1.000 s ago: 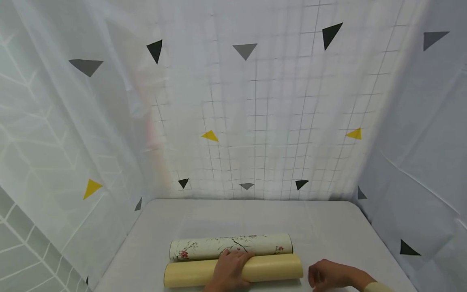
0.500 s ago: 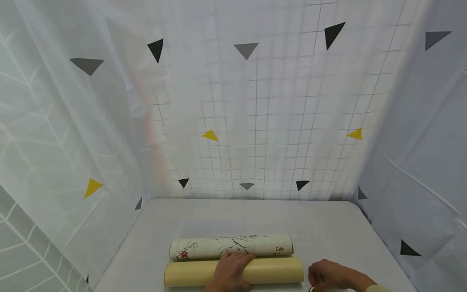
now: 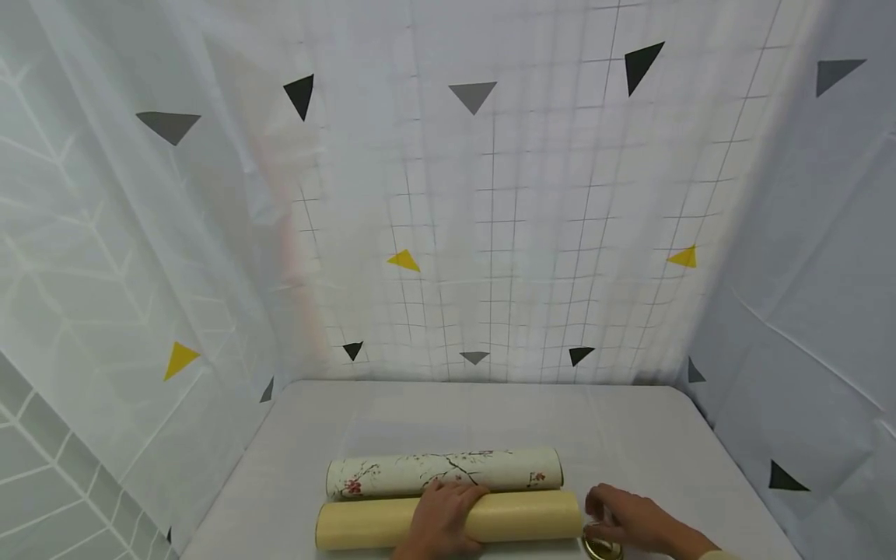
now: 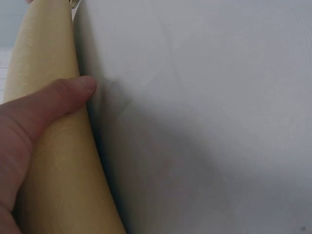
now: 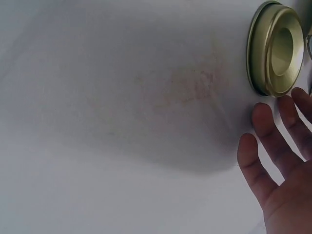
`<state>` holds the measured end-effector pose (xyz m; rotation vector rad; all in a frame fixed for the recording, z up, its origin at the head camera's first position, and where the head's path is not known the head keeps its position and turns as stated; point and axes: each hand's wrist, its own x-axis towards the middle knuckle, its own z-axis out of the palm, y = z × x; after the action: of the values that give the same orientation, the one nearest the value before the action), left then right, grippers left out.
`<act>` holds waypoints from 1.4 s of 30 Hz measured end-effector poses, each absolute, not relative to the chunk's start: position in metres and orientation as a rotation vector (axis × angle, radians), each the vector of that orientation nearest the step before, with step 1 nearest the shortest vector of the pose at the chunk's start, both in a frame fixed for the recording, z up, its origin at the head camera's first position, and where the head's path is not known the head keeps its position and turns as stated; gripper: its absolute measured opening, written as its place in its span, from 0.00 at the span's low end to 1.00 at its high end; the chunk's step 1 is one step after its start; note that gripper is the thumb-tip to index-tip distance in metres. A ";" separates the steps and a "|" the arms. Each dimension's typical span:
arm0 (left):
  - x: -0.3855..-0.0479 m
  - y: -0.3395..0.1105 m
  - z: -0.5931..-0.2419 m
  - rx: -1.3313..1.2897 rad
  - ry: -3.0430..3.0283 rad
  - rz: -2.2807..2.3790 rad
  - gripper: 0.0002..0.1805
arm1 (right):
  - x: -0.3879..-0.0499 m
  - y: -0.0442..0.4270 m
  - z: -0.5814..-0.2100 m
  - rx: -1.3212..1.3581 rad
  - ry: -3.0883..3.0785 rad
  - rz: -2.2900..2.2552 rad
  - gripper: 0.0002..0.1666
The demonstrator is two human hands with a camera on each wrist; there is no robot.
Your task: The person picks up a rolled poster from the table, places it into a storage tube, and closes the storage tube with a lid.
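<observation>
A plain yellow tube [image 3: 521, 515] lies across the near part of the table in the head view. My left hand [image 3: 442, 519] grips it near the middle, thumb on the near side and fingers over the top. The left wrist view shows the thumb [image 4: 63, 95] of that hand pressed across the tube. Off the tube's right end is a gold metal lid [image 5: 282, 51], its recessed face showing in the right wrist view. My right hand [image 3: 633, 519] is beside this lid, fingers apart and loosely bent, their tips close to its rim; whether they touch it I cannot tell.
Behind the yellow tube, nearly parallel to it, lies a cream tube [image 3: 399, 474] printed with dark branches and red blossoms. Both are on a white table [image 3: 616, 435]. White sheets [image 3: 546, 194] with black, grey and yellow triangles enclose the back and sides.
The gold lid, hidden one second ago, has come into sight at the yellow tube's right end. My right hand's fingers have spread and shifted slightly left. The left hand keeps its grip.
</observation>
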<state>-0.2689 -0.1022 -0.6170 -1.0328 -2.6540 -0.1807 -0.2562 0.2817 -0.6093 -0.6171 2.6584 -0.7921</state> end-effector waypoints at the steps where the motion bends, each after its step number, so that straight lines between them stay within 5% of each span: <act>1: -0.269 -0.102 -0.617 -1.033 -2.650 -0.182 0.43 | -0.255 0.282 -0.609 -0.606 2.656 -0.791 0.20; 5: -0.269 -0.103 -0.617 -1.030 -2.643 -0.179 0.44 | -0.251 0.284 -0.611 -0.603 2.655 -0.777 0.30; 18: -0.269 -0.104 -0.621 -1.069 -2.628 -0.190 0.42 | -0.249 0.273 -0.616 -0.695 2.954 -0.528 0.28; 30: -0.267 -0.104 -0.620 -1.042 -2.689 -0.210 0.43 | -0.253 0.266 -0.630 -0.627 3.147 -0.449 0.44; 42: -0.266 -0.103 -0.615 -1.016 -2.701 -0.230 0.44 | -0.272 0.259 -0.630 -0.611 2.989 -0.743 0.33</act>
<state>-0.2664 -0.1034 -0.6151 -1.0161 -2.7008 -0.2297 -0.2723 0.2594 -0.6303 -0.6107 2.9893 -0.7431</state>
